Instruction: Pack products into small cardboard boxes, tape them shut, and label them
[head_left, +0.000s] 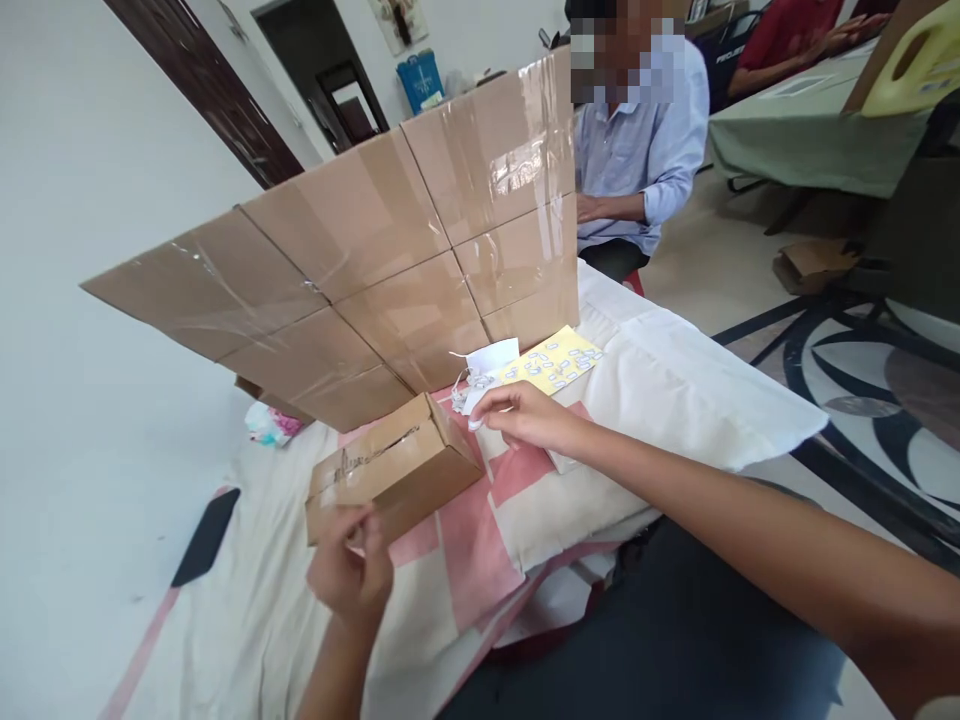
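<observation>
My right hand (pixel 521 412) pinches a small white piece (pixel 475 424) between thumb and fingertips; its exact kind is too small to tell. Just behind that hand lie a tangle of white strings (pixel 466 386), a white card (pixel 495 356) and a yellow sheet (pixel 544 370) dotted with several small white pieces. My left hand (pixel 352 565) is closed in a pinch in front of a taped cardboard box (pixel 397 470), covering its near left corner. Whatever sits between the left fingertips, if anything, cannot be made out.
A tall cardboard panel (pixel 352 270) stands across the cloth-covered table (pixel 592 500). A dark phone-like slab (pixel 206 537) lies at left, with a colourful plastic packet (pixel 271 425) near the panel. Behind the panel sits a person in a light blue shirt (pixel 675 110).
</observation>
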